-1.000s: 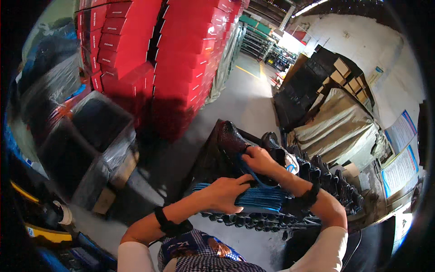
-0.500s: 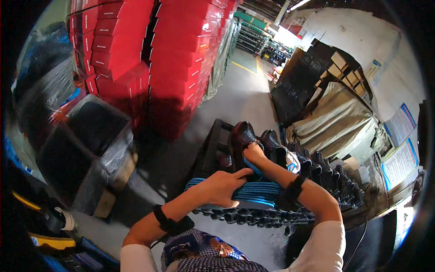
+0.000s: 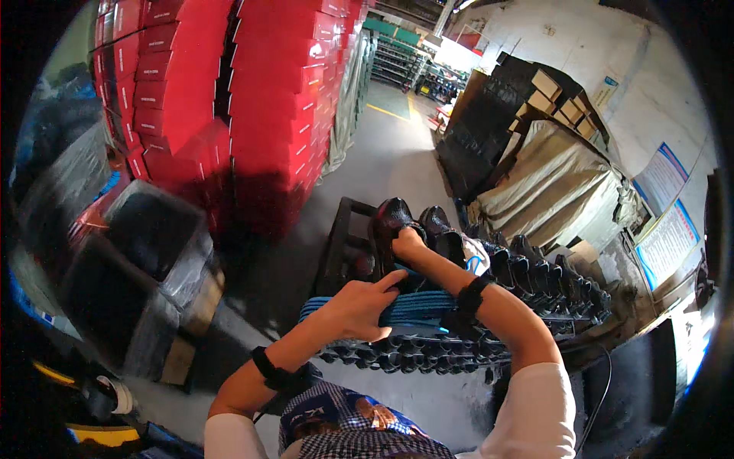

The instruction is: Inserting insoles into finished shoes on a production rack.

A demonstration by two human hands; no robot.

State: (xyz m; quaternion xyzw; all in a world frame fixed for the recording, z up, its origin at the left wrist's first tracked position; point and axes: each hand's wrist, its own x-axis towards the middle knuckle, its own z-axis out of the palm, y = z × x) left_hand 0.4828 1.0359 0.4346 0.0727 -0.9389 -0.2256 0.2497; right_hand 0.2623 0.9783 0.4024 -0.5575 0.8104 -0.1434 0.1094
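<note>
A glossy black shoe (image 3: 391, 213) stands toe-away on a black rack (image 3: 336, 229). My right hand (image 3: 409, 243) reaches into its opening, and the fingers are hidden there. Beside it on the right is another black shoe (image 3: 437, 222). A flat bundle of blue cords (image 3: 420, 304), apparently shoelaces, lies across the near side of the rack. My left hand (image 3: 358, 307) rests over this bundle with thumb and index finger spread apart. The index finger points toward the shoe's heel. A bit of blue shows below my right wrist.
Rows of black shoes (image 3: 535, 268) fill the rack to the right and on a lower tier. Tall stacks of red boxes (image 3: 267, 99) stand at far left. Plastic-wrapped black boxes (image 3: 157, 229) sit at left. A tarp-covered pile (image 3: 547, 180) stands at far right.
The view has shifted slightly. My right hand stays at the black shoe, and less of the blue strip under it shows. My left hand stays over the blue bundle, index finger now straighter.
</note>
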